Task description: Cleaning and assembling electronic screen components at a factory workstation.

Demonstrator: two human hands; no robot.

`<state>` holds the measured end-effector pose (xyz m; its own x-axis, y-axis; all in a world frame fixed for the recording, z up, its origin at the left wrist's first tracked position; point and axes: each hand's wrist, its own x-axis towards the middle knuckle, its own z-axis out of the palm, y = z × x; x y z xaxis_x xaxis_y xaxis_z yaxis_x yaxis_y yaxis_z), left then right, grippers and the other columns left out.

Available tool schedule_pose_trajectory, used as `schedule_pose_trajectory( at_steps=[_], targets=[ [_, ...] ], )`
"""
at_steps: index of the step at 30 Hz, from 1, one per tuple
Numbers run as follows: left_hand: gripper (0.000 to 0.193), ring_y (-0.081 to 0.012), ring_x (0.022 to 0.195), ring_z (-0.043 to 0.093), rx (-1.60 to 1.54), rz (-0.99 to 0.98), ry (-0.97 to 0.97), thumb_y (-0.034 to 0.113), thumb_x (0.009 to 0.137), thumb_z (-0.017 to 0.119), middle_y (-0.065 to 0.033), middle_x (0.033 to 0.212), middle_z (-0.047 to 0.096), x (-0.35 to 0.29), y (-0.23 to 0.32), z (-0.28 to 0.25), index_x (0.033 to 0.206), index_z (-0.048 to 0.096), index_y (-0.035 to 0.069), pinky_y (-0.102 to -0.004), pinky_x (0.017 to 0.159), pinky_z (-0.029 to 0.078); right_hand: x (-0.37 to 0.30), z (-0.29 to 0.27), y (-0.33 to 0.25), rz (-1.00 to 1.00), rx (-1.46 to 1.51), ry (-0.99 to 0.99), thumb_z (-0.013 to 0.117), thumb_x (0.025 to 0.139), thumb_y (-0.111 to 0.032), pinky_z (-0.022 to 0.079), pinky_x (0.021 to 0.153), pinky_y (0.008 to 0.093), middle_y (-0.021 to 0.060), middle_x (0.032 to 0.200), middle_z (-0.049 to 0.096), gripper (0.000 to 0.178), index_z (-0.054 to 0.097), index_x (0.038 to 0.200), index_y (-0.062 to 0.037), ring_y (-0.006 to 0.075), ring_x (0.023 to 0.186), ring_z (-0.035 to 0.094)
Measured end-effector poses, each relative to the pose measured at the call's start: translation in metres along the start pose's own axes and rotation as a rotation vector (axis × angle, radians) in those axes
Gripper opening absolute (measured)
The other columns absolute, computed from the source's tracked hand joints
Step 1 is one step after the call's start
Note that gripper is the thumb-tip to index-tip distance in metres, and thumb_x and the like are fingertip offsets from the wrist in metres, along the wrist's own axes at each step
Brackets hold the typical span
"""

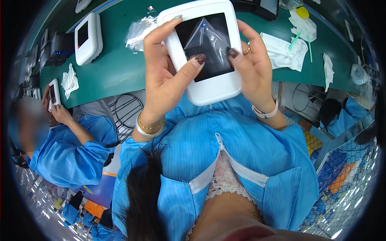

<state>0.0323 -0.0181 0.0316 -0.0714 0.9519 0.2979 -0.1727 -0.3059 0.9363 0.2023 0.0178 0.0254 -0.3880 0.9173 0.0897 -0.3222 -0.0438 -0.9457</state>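
Note:
Between my two hands is a white, rounded device with a dark screen (pixel 213 91), tilted slightly and held above my lap at the bench edge. A clear, shiny plastic film (pixel 215 40) with a small blue mark lies over its screen. My left hand (pixel 167 78) grips the left side, fingers round the edge and thumb on the lower left of the screen. From the right, my right hand (pixel 257 66) grips the other side; its thumb, slightly blurred, presses at the film's lower right edge. Most fingers of both hands are partly hidden by the device.
On the green bench (pixel 116 76) stands another white device (pixel 88 39). Crumpled clear plastic (pixel 141 34) lies behind my left hand. White cloths (pixel 283 52) and green sticks (pixel 310 49) lie to the right. At left, a co-worker (pixel 72 148) in blue holds a similar device (pixel 54 93).

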Motion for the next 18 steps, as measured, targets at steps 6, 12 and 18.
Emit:
schedule_pose_trajectory(
  at_steps=[6,12,18],
  targets=[
    [0.053,-0.0159,0.108,0.052,0.055,0.032,0.056,-0.004,0.085,0.056,-0.0107,0.124,0.043,0.004,-0.007,0.002,0.132,0.034,0.004,-0.0287,0.089,0.046,0.005,0.007,0.002,-0.094,-0.159,0.033,0.056,0.085,0.0,0.049,0.072,0.0254,0.0122,0.099,0.062,0.065,0.021,0.14,0.0023,0.0118,0.085,0.06],
    [0.048,-0.0174,0.108,0.052,0.216,0.121,-0.008,0.0,0.086,0.059,-0.0119,0.123,0.047,-0.003,-0.013,0.008,0.13,0.04,0.005,-0.0286,0.09,0.043,0.019,0.002,0.003,-0.152,-0.29,0.199,0.063,0.089,-0.016,0.048,0.069,0.022,0.011,0.089,0.065,0.06,0.029,0.134,0.0045,0.0109,0.084,0.061],
    [0.052,-0.0223,0.106,0.057,0.383,0.202,-0.062,-0.002,0.082,0.063,-0.015,0.127,0.05,-0.002,-0.02,0.003,0.129,0.043,0.005,-0.0307,0.087,0.046,0.024,0.003,-0.001,0.028,0.158,0.183,0.058,0.092,-0.013,0.044,0.084,0.0216,0.0114,0.106,0.061,0.042,0.041,0.125,0.0069,0.0104,0.098,0.057]
  ],
)
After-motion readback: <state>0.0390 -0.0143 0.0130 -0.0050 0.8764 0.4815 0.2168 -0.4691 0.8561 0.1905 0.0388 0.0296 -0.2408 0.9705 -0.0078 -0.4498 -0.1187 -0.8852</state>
